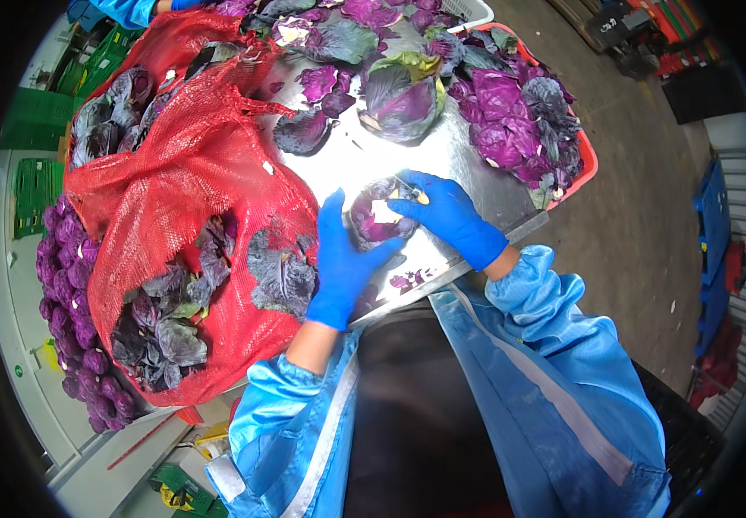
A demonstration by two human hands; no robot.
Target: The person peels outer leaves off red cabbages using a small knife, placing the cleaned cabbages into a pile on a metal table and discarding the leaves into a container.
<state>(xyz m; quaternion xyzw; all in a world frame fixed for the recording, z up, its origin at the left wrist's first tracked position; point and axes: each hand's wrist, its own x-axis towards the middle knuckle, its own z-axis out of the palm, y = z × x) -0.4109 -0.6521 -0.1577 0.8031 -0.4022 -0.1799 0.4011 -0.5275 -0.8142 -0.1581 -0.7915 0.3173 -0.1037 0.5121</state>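
Note:
A red cabbage head (378, 217) with a pale cut patch on top rests on a steel table (470, 213) close to its front edge. My left hand (350, 259), in a blue glove, cups its left and near sides with thumb and fingers spread around it. My right hand (447, 210), gloved too, is at the cabbage's right side with its thumb on top. It grips a small knife (421, 195), mostly hidden by the fingers. Farther back on the table stands a larger cabbage (402, 100) with its outer leaves on.
A red mesh sack (217, 175) of cabbages and leaves spreads over the left side. Behind it are stacked purple cabbages (72, 285). At right, a red crate (587, 158) is heaped with leaves. Loose leaves (305, 129) lie on the table. Another person's blue sleeve (128, 11) shows at top left.

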